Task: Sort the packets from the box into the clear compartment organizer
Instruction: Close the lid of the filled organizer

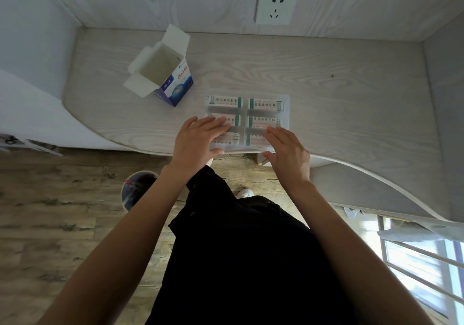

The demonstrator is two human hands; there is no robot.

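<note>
Both hands lay flat and open, gripping nothing: left hand (200, 140) and right hand (288, 154) on the clear organizer (286, 99) at the desk (351, 86) edge. Packets (266, 105) looked light, slippery; I'd pinch edges. Box (173, 83) looked empty.

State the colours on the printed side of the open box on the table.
The open box is white with blue and purple, plus orange-red characters, seen in the head view.

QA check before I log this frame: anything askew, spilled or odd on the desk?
Nothing spilled or damaged. Packets sit in the clear organizer, which lies close to the desk's front edge. The box stands upright, flaps open, looks empty. Left hand and right hand rest on the organizer.
</note>
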